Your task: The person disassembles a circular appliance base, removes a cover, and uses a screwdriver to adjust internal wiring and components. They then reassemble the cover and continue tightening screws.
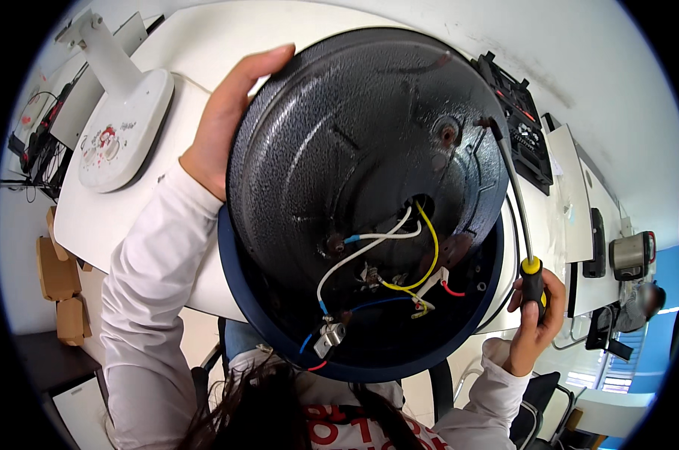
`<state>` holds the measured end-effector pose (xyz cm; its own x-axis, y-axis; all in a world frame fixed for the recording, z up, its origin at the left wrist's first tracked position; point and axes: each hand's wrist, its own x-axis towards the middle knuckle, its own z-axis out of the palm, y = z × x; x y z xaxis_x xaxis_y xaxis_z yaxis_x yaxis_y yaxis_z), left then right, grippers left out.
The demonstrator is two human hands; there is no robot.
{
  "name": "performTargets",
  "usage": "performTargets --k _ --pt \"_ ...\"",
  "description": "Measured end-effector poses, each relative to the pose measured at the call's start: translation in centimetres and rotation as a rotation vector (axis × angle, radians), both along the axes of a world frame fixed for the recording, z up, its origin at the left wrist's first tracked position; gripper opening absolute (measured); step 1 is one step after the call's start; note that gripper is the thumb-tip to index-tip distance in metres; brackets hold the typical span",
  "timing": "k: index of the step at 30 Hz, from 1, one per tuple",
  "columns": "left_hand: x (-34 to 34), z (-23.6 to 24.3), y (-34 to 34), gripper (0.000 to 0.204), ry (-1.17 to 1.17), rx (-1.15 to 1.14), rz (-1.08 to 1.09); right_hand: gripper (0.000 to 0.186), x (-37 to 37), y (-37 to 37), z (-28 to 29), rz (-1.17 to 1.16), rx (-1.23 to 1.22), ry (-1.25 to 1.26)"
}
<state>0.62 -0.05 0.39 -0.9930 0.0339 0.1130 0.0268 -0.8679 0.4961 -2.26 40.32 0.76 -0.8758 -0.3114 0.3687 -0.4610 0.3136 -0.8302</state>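
My left hand [233,112] grips the upper left rim of a round black metal pan [302,150], thumb near the top edge. The pan is tilted up out of a dark blue round housing [242,300], which sits at the table's near edge. My right hand [538,324] is closed around the black-and-yellow handle of a screwdriver [525,225]. Its tip meets the pan's right side, near a small fitting. From the pan's centre hole come white wires [369,241] and a yellow wire [434,244]. A small silver metal part [329,339] hangs on wires over the housing's near side.
A white stand with a flat base [129,135] occupies the table's left. An open black tool case [523,127] lies at the far right, beside a black cable [509,225]. Cardboard boxes [58,277] are down at the left. Another person [639,307] sits far right, near a silver appliance [632,256].
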Motion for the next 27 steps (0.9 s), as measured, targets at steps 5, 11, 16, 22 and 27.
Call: performTargets --k 5,11,16,22,27 --pt "0.4 0.0 0.1 0.039 -0.129 -0.011 0.079 0.041 -0.5 -1.0 0.5 0.158 -0.103 -0.151" --pt "0.5 -0.3 -0.2 0.042 -0.224 -0.08 0.204 0.032 -2.4 4.1 -0.1 -0.133 -0.156 -0.206" --pt "0.5 -0.7 -0.3 0.046 -0.187 -0.114 0.277 0.023 -2.1 9.1 -3.0 -0.282 0.104 -0.362" --pt "0.6 -1.9 -1.5 0.043 -0.19 -0.262 0.451 0.026 -1.9 10.2 -4.3 -0.333 0.584 0.082" --pt "0.8 -3.5 -3.6 0.045 -0.13 -0.388 0.53 0.039 -1.1 9.6 -2.5 -0.445 1.069 0.392"
